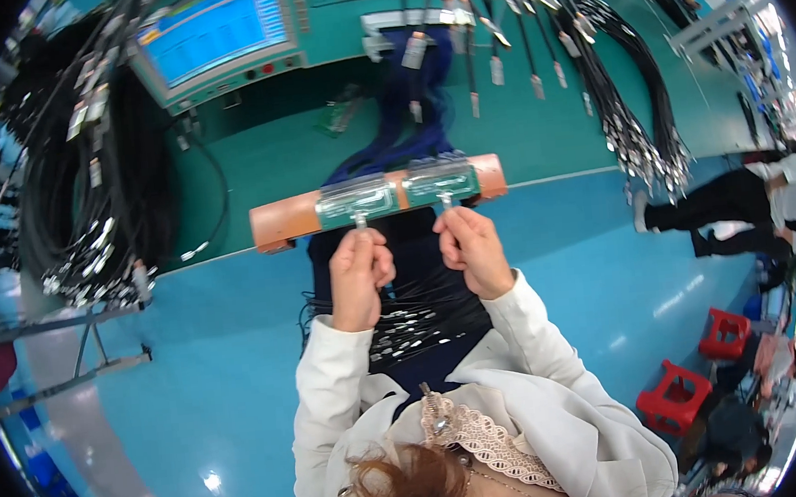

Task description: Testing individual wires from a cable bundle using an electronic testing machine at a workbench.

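An orange-brown bar-shaped fixture [284, 222] lies along the front edge of the green bench, carrying a left circuit board [356, 201] and a right circuit board [442, 184]. My left hand [355, 276] pinches a small metal cable connector [361, 220] at the front edge of the left board. In the same way my right hand [474, 249] pinches another connector [447, 202] at the right board. How deep either connector sits cannot be made out. Dark blue wires [396, 121] run from behind the boards to the tester. Black cables with silver ends [410, 331] lie across my lap.
A tester with a lit screen [213, 33] stands at the back. Large black cable bundles hang at the left [95, 190] and right [625, 87] of the bench. Tagged cable ends [496, 65] dangle above it. Red stools [674, 398] and another person [773, 201] are at the right.
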`<act>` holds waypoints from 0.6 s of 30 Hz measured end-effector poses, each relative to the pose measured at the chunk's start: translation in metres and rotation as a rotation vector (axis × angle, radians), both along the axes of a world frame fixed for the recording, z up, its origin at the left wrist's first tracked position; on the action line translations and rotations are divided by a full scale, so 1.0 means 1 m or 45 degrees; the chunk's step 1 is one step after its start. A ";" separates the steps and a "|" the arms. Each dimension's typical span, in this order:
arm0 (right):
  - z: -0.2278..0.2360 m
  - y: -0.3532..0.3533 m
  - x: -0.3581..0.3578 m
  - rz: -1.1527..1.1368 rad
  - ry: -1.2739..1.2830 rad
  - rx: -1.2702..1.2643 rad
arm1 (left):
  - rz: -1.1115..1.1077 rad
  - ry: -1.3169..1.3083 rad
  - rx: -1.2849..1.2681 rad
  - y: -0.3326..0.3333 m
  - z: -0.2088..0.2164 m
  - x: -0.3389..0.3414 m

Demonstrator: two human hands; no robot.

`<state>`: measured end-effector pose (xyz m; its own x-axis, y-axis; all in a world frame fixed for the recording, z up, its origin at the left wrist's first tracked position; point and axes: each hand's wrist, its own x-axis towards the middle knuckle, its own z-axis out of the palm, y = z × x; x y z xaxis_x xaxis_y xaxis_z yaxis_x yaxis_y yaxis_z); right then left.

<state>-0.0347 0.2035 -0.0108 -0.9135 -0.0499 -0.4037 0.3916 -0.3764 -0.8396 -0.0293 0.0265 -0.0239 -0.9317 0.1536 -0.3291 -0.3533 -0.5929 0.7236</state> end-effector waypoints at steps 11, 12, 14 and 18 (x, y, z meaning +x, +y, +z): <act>0.003 -0.002 -0.002 0.108 0.104 0.103 | -0.065 0.116 -0.226 -0.005 -0.009 -0.001; 0.001 0.000 -0.004 0.203 0.130 0.165 | -0.102 0.053 -0.265 -0.013 -0.008 0.002; 0.010 -0.002 0.002 0.235 0.143 0.358 | -0.182 0.022 -0.554 -0.036 0.001 0.012; 0.043 0.032 0.032 -0.061 0.679 1.124 | 0.165 0.461 -0.897 -0.115 0.065 0.036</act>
<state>-0.0031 0.2357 0.0322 -0.9777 0.1090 0.1794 -0.1118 0.4529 -0.8845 0.0063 -0.0883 0.0408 -0.9953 -0.0948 0.0179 0.0155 0.0259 0.9995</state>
